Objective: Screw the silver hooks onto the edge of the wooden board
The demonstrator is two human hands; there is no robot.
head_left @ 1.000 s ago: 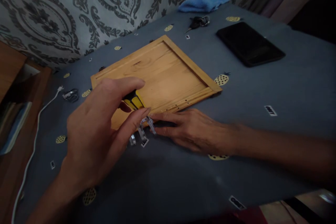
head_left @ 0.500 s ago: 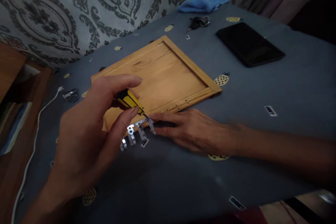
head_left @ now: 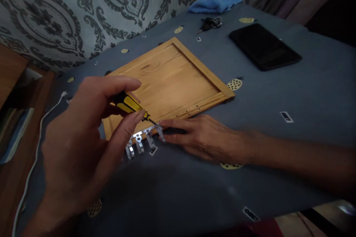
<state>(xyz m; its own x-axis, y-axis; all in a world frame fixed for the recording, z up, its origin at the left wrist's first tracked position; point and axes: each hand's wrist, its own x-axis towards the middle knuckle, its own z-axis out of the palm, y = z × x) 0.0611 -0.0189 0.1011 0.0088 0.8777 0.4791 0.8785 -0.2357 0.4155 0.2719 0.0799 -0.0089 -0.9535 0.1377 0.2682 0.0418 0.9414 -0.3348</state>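
Observation:
A wooden framed board [head_left: 172,77] lies flat on a grey-blue patterned cloth [head_left: 278,140]. A silver metal hook rail [head_left: 143,139] with several hooks sits against the board's near edge. My left hand [head_left: 86,144] is closed round a yellow and black screwdriver [head_left: 129,105], whose thin tip points at the right end of the rail. My right hand [head_left: 205,137] lies on the cloth beside the board, its fingers pressed on the rail's right end.
A black phone [head_left: 264,46] lies at the back right. A blue cloth [head_left: 215,3] and a bunch of keys [head_left: 210,23] are at the far edge. A white cable [head_left: 36,144] runs down the left side, near a wooden shelf [head_left: 11,92].
My left hand has drawn back to the left with the screwdriver, uncovering more of the hook rail. My right hand has stayed put.

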